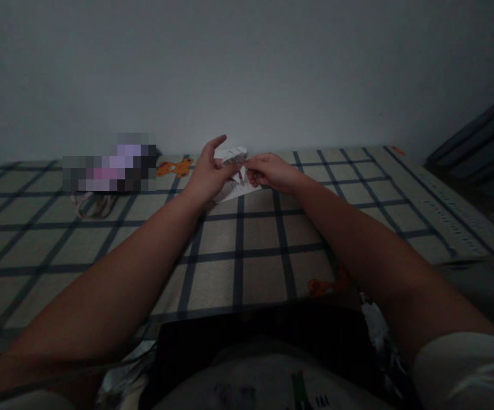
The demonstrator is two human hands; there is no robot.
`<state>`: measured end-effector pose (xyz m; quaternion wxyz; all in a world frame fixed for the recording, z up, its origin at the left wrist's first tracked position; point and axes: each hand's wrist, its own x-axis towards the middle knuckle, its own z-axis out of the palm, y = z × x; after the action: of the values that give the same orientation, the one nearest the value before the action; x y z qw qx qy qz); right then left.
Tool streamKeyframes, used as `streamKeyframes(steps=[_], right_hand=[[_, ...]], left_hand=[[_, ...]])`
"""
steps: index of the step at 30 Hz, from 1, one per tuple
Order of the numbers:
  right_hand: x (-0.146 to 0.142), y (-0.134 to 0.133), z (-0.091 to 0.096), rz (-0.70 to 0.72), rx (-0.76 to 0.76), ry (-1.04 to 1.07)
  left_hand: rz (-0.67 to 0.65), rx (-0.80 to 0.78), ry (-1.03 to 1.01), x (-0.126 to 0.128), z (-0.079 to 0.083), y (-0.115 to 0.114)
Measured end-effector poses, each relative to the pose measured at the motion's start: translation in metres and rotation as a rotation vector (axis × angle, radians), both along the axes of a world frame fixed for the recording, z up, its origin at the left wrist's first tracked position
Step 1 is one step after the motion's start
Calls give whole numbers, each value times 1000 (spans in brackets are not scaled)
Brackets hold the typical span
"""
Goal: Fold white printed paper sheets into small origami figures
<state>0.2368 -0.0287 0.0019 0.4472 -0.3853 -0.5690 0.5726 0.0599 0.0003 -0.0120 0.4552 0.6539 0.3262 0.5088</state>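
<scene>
Both arms reach forward over a bed covered with a checked sheet point(238, 250). My left hand point(207, 173) and my right hand point(269, 171) meet on a folded white sheet of paper point(235, 171) held just above the sheet near the wall. The left hand pinches the paper's upper fold with thumb raised. The right hand's fingers are curled, gripping the paper's right edge. The paper's lower part rests on the bedding between the hands.
A blurred-out object point(109, 162) lies at the back left beside a looped strap or cord point(90, 205). Orange bear prints point(174, 167) dot the sheet. A plain wall rises behind the bed. A dark item lies on my lap point(264, 336).
</scene>
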Motion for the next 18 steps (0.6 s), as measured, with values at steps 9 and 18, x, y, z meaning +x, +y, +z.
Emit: streamKeyframes(steps=[9,18], right_hand=[[2,4,-3,-75,60,-19],[2,11,-9,-154,134,-19]], left_hand=[[-24,-80,-21,2,0,-3],[-55,-329,-48,5,14,-15]])
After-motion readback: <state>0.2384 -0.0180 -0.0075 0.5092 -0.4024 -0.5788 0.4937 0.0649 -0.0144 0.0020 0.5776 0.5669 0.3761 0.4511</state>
